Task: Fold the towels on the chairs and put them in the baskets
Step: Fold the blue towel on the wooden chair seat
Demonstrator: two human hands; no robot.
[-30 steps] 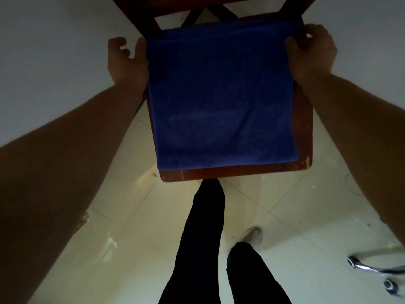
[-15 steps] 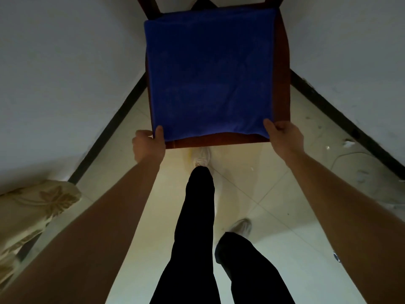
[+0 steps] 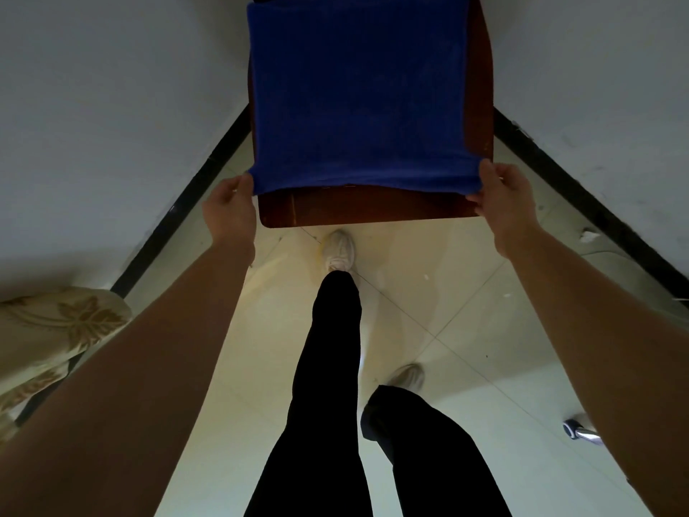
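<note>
The blue towel (image 3: 358, 95) lies flat on the wooden chair seat (image 3: 373, 208), already doubled over. My left hand (image 3: 231, 207) pinches its near left corner and my right hand (image 3: 499, 195) pinches the near right corner, both closed on the cloth at the seat's front edge. I judge I'm mid-fold: next I should carry this near edge up to the far edge, corners matched

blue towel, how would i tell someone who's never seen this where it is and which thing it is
Find the dark red-brown wooden chair seat in the corner between two pale walls. The deep blue square cloth towel lies flat on it, its near corners pinched by the left hand and right hand. Nothing else here is blue.
</note>
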